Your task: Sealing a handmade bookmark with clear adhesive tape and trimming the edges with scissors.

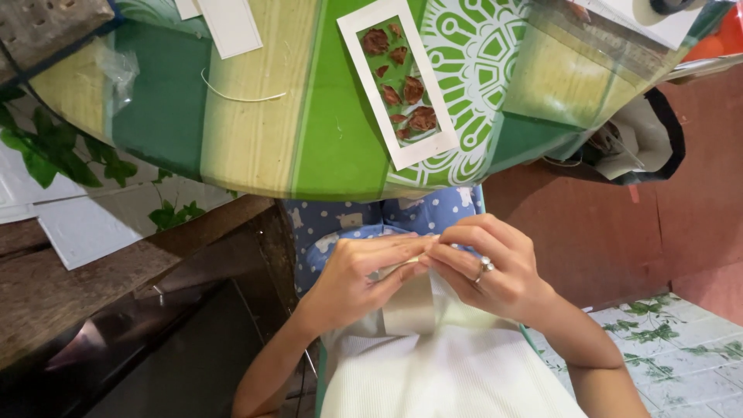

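**Near the lap, two hands pinch a clear sheet**

Both hands meet close to the body. Left hand and right hand each grip the top edge of a shiny clear sheet. Farther off, a white card with dried petals lies on the green counter.

A clear, glossy plastic sheet hangs upright over the lap, its top edge pinched.

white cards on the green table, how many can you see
3: a framed card with dried petals at the middle, a plain card at the upper left, and a corner of another cut off by the top edge; more may lie out of view.
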